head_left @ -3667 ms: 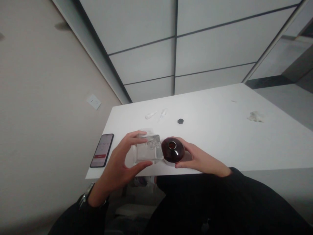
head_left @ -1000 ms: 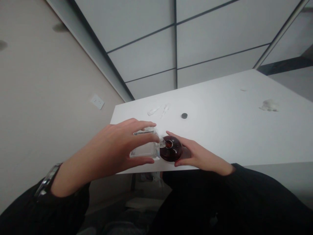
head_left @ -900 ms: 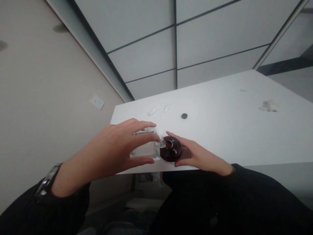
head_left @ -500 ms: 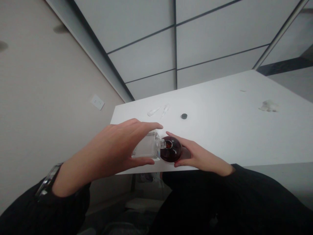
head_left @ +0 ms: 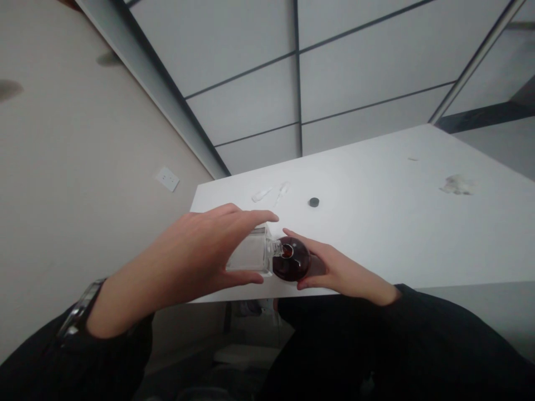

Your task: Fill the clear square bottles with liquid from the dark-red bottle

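A clear square glass bottle [head_left: 249, 252] lies tipped sideways in my left hand [head_left: 194, 253], its threaded neck pointing right. My fingers wrap its top side and the thumb presses from below. The neck's end meets the open mouth of a dark brown, round-shouldered bottle [head_left: 289, 270]. Around that brown bottle my right hand [head_left: 334, 267] is closed, gripping from the right. Whether liquid is flowing between the two mouths I cannot make out.
On the white table [head_left: 376, 223] beyond my hands lie a small dark cap [head_left: 314, 202] and two clear plastic pieces [head_left: 262, 194]. A crumpled translucent wrapper [head_left: 457, 185] lies far right. A wall with a socket [head_left: 168, 179] bounds the left; panelled doors [head_left: 251, 106] stand behind.
The view has shifted slightly, so the table sits a little lower. Both hands keep their hold, and the bottles stay mouth to mouth with hardly any movement.
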Action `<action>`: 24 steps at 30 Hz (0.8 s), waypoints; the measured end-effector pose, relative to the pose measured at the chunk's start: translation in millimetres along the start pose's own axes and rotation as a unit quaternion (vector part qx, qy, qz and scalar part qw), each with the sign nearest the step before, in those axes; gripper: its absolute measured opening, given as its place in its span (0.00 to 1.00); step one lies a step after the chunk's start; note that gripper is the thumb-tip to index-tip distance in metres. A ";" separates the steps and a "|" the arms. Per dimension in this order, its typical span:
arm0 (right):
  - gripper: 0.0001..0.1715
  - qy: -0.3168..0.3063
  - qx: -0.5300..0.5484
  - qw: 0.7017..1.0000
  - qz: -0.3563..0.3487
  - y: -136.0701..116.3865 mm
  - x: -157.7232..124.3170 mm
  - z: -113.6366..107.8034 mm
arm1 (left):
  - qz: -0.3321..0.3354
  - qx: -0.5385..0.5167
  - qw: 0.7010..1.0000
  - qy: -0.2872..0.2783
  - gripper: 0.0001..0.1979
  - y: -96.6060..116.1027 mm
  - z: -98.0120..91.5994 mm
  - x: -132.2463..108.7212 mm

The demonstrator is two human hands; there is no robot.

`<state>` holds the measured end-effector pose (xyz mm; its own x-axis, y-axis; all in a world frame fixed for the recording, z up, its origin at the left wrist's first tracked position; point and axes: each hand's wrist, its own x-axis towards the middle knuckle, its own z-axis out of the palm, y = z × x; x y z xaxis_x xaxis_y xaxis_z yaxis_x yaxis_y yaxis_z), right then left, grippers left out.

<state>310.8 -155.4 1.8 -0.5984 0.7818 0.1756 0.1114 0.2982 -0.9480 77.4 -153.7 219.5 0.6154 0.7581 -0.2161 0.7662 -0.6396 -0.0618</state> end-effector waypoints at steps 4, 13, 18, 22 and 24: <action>0.60 -0.001 0.001 1.000 -0.005 1.3 0.2 0.2 | -0.004 0.002 1.000 -0.004 0.33 -0.1 0.9 0.4; 0.60 0.001 0.002 1.000 0.006 0.8 -0.4 0.6 | -0.023 0.006 1.000 -0.020 0.34 0.9 0.7 2.1; 0.61 0.003 -0.004 1.000 0.004 1.5 -0.2 1.0 | -0.018 0.005 1.000 -0.020 0.35 1.3 0.3 2.6; 0.59 0.003 -0.004 1.000 0.003 0.6 -0.3 0.8 | -0.019 0.007 1.000 -0.014 0.35 0.7 0.9 3.2; 0.59 0.002 -0.002 1.000 0.005 0.3 -0.6 0.8 | -0.020 0.008 1.000 -0.012 0.35 0.6 1.2 3.6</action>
<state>310.6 -156.2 1.3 -0.5943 0.7868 0.1666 0.1214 0.2926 -0.9485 79.9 -151.5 217.5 0.5788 0.7805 -0.2362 0.7874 -0.6103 -0.0873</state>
